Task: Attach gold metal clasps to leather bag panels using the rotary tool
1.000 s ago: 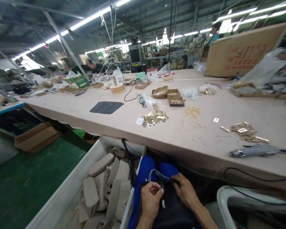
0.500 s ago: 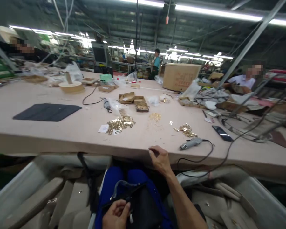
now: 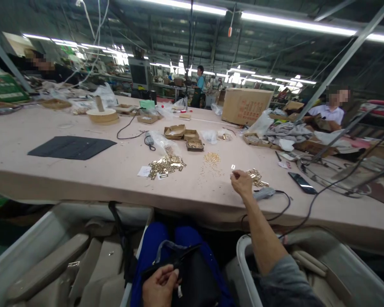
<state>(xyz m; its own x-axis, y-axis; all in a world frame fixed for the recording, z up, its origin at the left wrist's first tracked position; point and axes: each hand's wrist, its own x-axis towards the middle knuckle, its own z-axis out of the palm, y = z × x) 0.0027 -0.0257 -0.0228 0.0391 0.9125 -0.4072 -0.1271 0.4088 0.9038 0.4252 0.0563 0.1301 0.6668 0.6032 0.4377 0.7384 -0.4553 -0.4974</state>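
My left hand (image 3: 159, 285) is closed on the edge of a black bag (image 3: 192, 277) that rests on my lap, over blue trousers. My right hand (image 3: 241, 182) reaches out over the pink table (image 3: 115, 170) with fingers curled, right beside a small pile of gold metal fittings (image 3: 256, 177). Whether it holds one I cannot make out. A grey electric hand tool (image 3: 264, 194) with a black cord lies just right of that hand.
A bigger heap of gold fittings (image 3: 166, 165), scattered gold bits (image 3: 212, 158), small cardboard trays (image 3: 179, 132), a black leather panel (image 3: 72, 147) and a phone (image 3: 302, 182) lie on the table. Grey bins of beige parts (image 3: 92, 264) flank my knees. Other people sit at far ends.
My right hand left the bag, passed the table edge and now reaches the gold fittings. The view swung right. My left hand stays on the bag.
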